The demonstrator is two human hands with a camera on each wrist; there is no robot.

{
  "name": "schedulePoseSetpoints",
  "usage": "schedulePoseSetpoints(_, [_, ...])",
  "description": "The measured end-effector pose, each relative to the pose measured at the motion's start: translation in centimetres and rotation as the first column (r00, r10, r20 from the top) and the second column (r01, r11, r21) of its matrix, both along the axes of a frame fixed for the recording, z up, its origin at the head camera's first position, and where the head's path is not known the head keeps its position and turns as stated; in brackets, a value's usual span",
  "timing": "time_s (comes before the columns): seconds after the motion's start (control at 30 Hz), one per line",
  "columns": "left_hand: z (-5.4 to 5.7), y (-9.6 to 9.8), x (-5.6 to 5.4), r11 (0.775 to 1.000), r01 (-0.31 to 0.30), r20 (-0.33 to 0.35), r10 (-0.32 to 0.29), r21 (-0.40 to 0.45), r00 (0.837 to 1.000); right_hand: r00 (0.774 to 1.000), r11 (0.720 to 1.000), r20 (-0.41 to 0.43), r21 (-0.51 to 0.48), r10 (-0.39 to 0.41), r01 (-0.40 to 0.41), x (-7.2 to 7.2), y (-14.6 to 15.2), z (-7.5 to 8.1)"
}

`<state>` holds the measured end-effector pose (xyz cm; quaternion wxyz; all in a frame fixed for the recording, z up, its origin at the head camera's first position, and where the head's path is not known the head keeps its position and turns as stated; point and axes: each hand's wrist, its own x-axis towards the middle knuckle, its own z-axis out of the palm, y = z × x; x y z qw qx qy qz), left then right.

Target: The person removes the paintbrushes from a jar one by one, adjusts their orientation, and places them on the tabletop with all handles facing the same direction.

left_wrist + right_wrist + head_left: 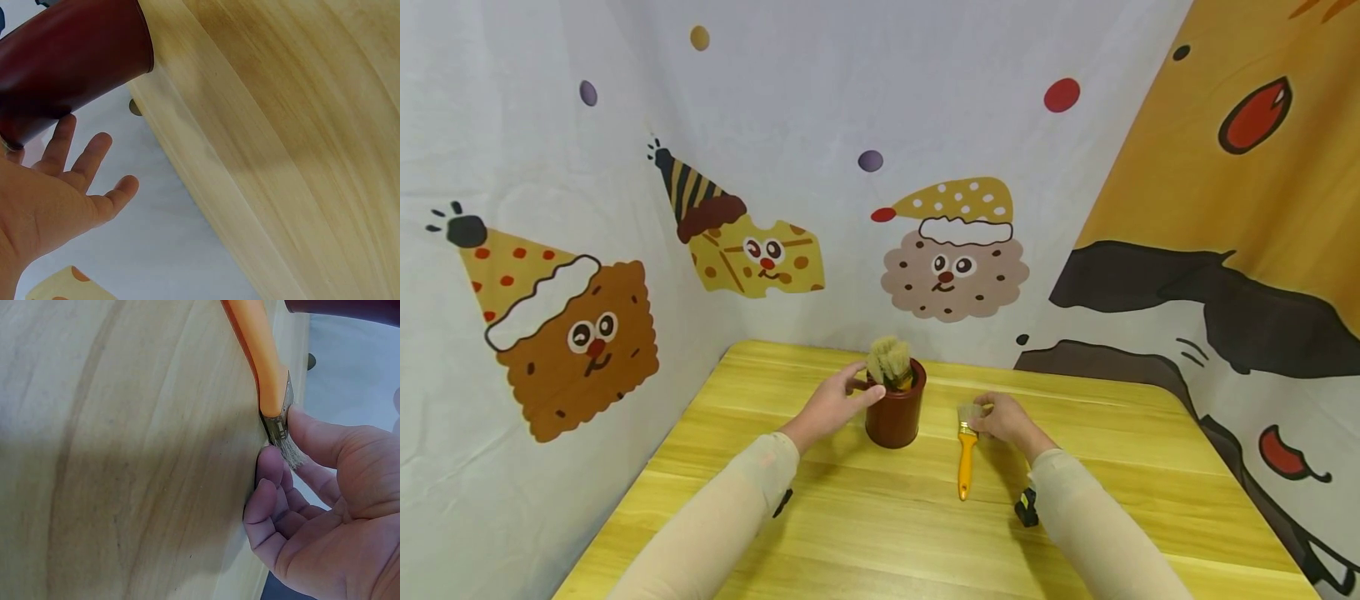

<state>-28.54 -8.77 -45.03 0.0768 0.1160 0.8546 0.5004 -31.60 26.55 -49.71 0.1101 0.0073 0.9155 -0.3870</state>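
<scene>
A dark red cylindrical holder stands upright at the back of the table, with brushes in it, bristles up. At its left side is my left hand, fingers spread and fingertips right at the holder's wall and rim. In the left wrist view, three fingers are fairly straight beside the holder. A paintbrush with an orange handle lies right of the holder, its handle toward me. My right hand pinches it near the metal band and bristles, thumb on one side and curled fingers on the other.
By my right forearm sits a small black and yellow object. A black object is partly hidden by my left sleeve. The wooden table ends at a cloth backdrop with printed cartoon foods.
</scene>
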Motion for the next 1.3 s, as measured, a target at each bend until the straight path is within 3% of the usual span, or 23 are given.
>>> schedulePoseSetpoints(0.5, [0.1,0.0,0.1,1.000,0.002,-0.004,-0.002,-0.012,1.000,1.000,0.999,-0.001,0.036,0.022,-0.022,0.5,0.4,0.4])
schedulePoseSetpoints(0.8, [0.0,0.1,0.2,1.000,-0.007,-0.005,0.007,-0.019,1.000,0.999,0.998,-0.036,0.061,0.030,-0.028,0.3,1.2,1.7])
schedulePoseSetpoints(1.0, [-0.1,0.1,0.2,1.000,-0.004,-0.012,0.004,-0.024,1.000,0.991,0.999,-0.127,0.009,0.038,-0.037,-0.3,0.9,3.4])
schedulePoseSetpoints(1.3, [0.1,0.0,0.2,1.000,-0.007,-0.012,0.007,-0.013,1.000,0.954,0.988,-0.283,-0.086,0.096,-0.125,-0.3,-0.9,6.2])
